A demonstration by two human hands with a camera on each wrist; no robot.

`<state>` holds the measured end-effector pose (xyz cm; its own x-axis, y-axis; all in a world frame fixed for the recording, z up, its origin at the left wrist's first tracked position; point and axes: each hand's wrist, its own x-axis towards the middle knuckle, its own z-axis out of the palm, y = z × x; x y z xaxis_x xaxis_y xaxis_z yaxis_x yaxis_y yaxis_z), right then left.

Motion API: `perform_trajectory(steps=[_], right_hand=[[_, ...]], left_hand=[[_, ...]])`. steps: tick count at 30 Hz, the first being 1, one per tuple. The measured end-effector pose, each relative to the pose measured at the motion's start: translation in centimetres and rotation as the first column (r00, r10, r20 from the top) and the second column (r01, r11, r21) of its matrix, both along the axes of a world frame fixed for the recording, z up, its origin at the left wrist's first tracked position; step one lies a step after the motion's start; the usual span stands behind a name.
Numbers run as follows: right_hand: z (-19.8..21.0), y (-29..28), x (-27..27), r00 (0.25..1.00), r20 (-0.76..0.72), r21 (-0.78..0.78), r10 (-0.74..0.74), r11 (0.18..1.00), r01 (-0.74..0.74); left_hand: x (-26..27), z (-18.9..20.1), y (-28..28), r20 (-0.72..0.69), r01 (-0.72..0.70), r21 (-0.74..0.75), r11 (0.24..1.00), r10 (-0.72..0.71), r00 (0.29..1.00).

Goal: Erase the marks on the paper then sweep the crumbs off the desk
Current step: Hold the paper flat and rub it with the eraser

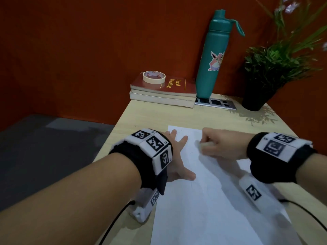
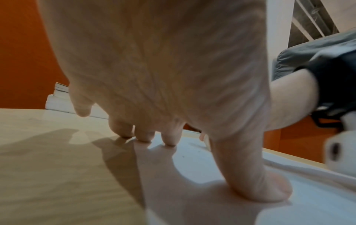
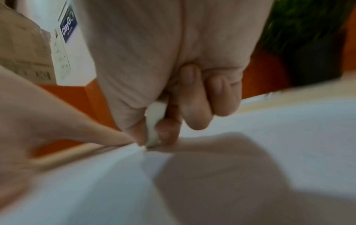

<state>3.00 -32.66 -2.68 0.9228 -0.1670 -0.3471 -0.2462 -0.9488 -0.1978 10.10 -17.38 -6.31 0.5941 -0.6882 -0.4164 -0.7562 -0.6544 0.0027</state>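
A white sheet of paper (image 1: 203, 200) lies on the light wooden desk (image 1: 152, 115). My left hand (image 1: 177, 156) lies flat with spread fingers on the paper's left edge; its fingertips (image 2: 168, 141) and thumb (image 2: 269, 190) press down on the paper (image 2: 212, 164). My right hand (image 1: 219, 144) pinches a small white eraser (image 3: 154, 121) between thumb and curled fingers, its lower end touching the paper (image 3: 289, 137) near the top. The eraser (image 1: 200, 145) shows blurred in the head view. A few tiny dark specks lie on the sheet.
At the desk's back stand a stack of books (image 1: 162, 94) with a roll of masking tape (image 1: 154, 77) on top, a teal bottle (image 1: 212, 55), a flat marker card (image 1: 215, 103) and a potted plant (image 1: 265, 71). The desk's left edge drops to grey floor (image 1: 44, 147).
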Motion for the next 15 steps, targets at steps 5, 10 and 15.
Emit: perform_trajectory(steps=[5, 10, 15], right_hand=[[-0.39, -0.02, -0.07, 1.0, -0.012, 0.016, -0.021, 1.0, 0.022], [0.18, -0.8, -0.21, 0.996, 0.02, -0.003, -0.084, 0.996, 0.084], [0.2, -0.91, -0.56, 0.996, 0.002, 0.024, -0.089, 0.996, 0.089]], left_hand=[[0.12, -0.14, -0.01, 0.004, 0.003, 0.001, 1.0, -0.003, 1.0], [-0.02, 0.07, -0.06, 0.005, -0.001, 0.007, 1.0, 0.001, 1.0], [0.07, 0.16, 0.08, 0.004, 0.007, 0.009, 1.0, -0.007, 1.0]])
